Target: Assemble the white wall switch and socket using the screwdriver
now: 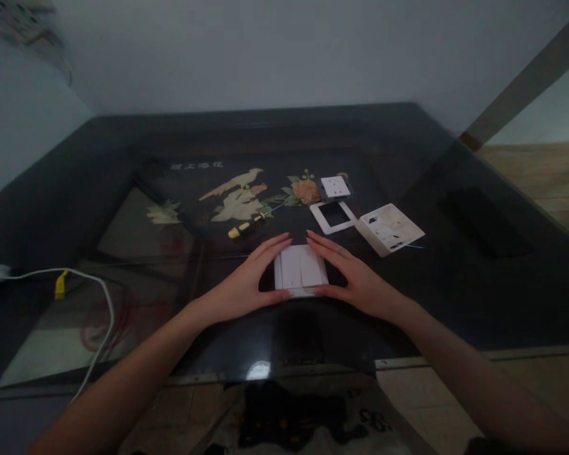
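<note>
A white wall switch [301, 268] with two wide rockers lies near the front of the dark glossy table. My left hand [253, 278] grips it from the left side, fingers at its far edge and thumb at its near edge. Mirroring that on the right, my right hand [348, 275] has its fingers at the far corner and its thumb on the near edge; a ring is on one finger. The underside of the switch is hidden. Beyond my left hand lies a yellow-and-black screwdriver [247, 226], its shaft pointing away to the right.
Past my right hand are a white cover frame [317, 213], a socket insert [335, 187] and an open white mounting box [401, 226] with small items inside. A white cable [107, 297] with a yellow tag [60, 285] crosses the table's left side. A wall stands behind.
</note>
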Tool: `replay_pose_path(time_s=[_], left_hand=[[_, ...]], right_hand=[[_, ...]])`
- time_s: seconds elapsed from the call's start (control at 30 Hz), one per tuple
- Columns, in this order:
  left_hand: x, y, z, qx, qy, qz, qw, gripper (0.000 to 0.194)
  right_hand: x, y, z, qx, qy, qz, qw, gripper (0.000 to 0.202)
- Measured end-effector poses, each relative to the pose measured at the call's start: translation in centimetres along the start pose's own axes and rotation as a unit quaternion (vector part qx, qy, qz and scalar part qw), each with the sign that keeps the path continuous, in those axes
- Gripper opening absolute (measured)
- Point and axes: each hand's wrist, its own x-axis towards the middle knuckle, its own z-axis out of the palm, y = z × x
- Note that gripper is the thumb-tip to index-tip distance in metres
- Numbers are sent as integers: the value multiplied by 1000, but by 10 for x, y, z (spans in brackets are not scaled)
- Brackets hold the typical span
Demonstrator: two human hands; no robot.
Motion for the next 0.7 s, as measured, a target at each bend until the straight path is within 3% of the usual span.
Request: replay_pose_path(time_s=[0.5,0.6,0.7], left_hand=[[-4,3,2,-38,-27,-56,997,83],[-3,2,1,-67,-4,-45,997,64],[1,-3,6,-67,59,-73,993,42]], right_hand=[[-4,2,2,24,-21,34,999,75],[-3,3,1,73,0,41,997,65],[0,5,5,91,72,78,990,48]])
